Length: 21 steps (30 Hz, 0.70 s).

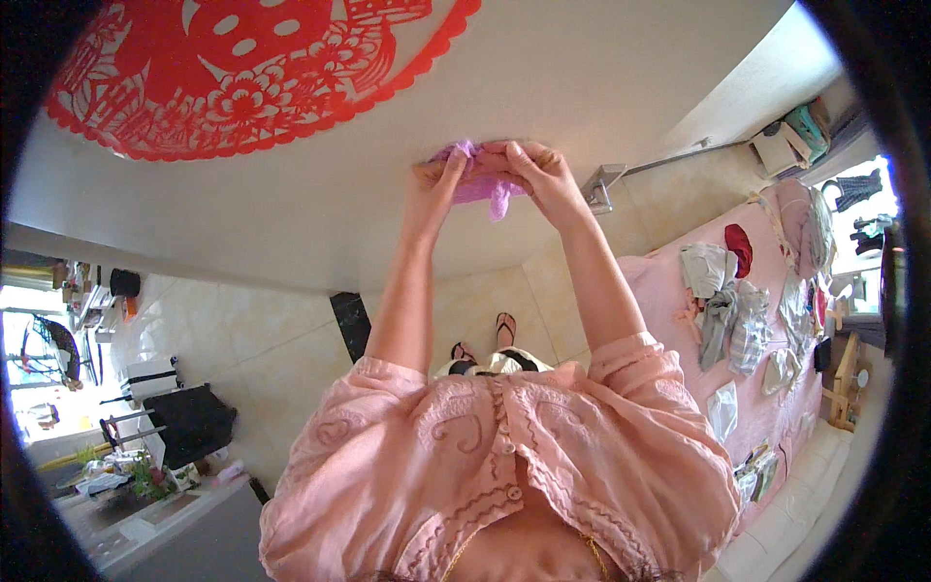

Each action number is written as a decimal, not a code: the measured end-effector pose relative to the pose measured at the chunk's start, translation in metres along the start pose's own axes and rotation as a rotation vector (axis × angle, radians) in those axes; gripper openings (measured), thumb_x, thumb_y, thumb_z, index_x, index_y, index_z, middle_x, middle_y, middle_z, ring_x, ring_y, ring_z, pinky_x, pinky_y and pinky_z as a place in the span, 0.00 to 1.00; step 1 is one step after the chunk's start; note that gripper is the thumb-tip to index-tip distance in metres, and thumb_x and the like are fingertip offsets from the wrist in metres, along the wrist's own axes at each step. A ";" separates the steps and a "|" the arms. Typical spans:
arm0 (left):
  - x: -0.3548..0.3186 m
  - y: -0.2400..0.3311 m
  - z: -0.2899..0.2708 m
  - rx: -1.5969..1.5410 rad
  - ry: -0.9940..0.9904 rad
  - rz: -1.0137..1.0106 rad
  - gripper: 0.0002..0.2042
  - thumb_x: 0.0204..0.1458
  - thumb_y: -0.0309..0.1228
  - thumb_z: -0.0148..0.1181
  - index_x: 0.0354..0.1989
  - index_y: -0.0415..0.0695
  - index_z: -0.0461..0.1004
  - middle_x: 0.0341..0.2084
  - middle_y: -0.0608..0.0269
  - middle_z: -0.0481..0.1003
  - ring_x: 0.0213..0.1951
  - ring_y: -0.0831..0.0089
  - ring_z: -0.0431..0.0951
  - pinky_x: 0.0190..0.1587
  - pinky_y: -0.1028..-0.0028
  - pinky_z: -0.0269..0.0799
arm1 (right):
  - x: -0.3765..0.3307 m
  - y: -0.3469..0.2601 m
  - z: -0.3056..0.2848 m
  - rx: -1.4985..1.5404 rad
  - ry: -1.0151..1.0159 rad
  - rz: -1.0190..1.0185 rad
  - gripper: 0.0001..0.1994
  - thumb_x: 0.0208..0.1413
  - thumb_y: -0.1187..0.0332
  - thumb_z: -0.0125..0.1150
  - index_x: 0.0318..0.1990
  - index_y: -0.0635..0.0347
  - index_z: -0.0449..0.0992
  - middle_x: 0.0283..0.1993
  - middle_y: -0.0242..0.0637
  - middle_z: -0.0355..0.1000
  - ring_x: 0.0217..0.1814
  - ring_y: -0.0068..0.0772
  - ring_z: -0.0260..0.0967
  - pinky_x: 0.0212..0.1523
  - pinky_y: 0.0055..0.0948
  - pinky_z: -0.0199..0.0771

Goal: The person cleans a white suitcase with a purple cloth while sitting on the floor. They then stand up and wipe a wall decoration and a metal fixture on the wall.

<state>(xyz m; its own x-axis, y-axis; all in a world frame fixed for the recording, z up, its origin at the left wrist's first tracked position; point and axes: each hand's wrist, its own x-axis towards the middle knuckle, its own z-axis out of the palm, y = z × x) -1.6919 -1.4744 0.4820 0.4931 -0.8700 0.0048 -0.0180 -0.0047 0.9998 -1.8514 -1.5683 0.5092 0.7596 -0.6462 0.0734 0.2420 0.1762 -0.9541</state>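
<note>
My left hand (441,179) and my right hand (541,173) are both raised in front of me, close to a pale upright panel (320,199) that looks like a door. Between them they grip a small purple cloth (499,199). It is bunched up, and a loose end droops below the fingers. Both thumbs lie over the cloth, with the other fingers curled behind or around it. How far the cloth touches the panel I cannot tell. A round red paper-cut (252,97) with flower patterns is stuck on the panel, above and left of my hands.
A metal door handle (606,184) juts out just right of my right hand. Farther right stands a bed (659,281) with pink bedding, strewn with clothes (718,291). At the lower left are a black chair-like item (199,422) and a potted plant (145,475). Tiles cover the floor (262,330).
</note>
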 end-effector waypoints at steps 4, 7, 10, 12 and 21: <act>0.005 -0.037 -0.007 -0.003 -0.014 0.029 0.17 0.52 0.46 0.59 0.26 0.42 0.78 0.23 0.71 0.74 0.27 0.81 0.71 0.34 0.76 0.68 | -0.003 0.043 -0.006 0.051 -0.003 0.036 0.17 0.62 0.62 0.48 0.46 0.69 0.72 0.46 0.42 0.73 0.49 0.33 0.71 0.51 0.30 0.71; 0.002 -0.038 -0.013 0.058 -0.037 0.015 0.17 0.51 0.45 0.59 0.27 0.42 0.79 0.23 0.71 0.75 0.29 0.82 0.72 0.34 0.77 0.68 | -0.010 0.054 -0.012 0.048 -0.041 0.115 0.16 0.61 0.63 0.48 0.44 0.69 0.72 0.45 0.41 0.73 0.46 0.32 0.72 0.50 0.30 0.72; 0.010 -0.050 -0.019 0.059 -0.001 0.065 0.16 0.51 0.43 0.61 0.24 0.41 0.78 0.20 0.74 0.73 0.26 0.83 0.69 0.30 0.79 0.65 | -0.011 0.060 -0.013 -0.160 -0.169 0.219 0.14 0.60 0.65 0.49 0.44 0.68 0.73 0.42 0.39 0.74 0.42 0.27 0.71 0.45 0.29 0.72; 0.010 -0.043 -0.010 0.019 0.064 0.165 0.18 0.50 0.41 0.62 0.17 0.39 0.76 0.14 0.77 0.68 0.20 0.87 0.64 0.23 0.81 0.59 | 0.000 0.090 -0.020 -0.365 -0.208 0.096 0.13 0.59 0.65 0.52 0.45 0.65 0.74 0.39 0.34 0.75 0.38 0.22 0.70 0.38 0.27 0.72; -0.003 0.065 -0.016 -0.209 0.240 0.322 0.11 0.49 0.36 0.64 0.21 0.42 0.77 0.21 0.72 0.73 0.27 0.84 0.69 0.33 0.79 0.63 | 0.027 -0.036 0.013 -0.305 -0.158 -0.094 0.15 0.60 0.63 0.51 0.42 0.69 0.75 0.34 0.34 0.75 0.37 0.22 0.71 0.40 0.24 0.71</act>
<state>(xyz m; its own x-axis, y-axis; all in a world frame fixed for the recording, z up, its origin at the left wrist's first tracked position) -1.6808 -1.4648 0.5475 0.6795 -0.6714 0.2959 -0.0399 0.3689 0.9286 -1.8317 -1.5829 0.5497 0.8320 -0.5224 0.1866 0.1422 -0.1242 -0.9820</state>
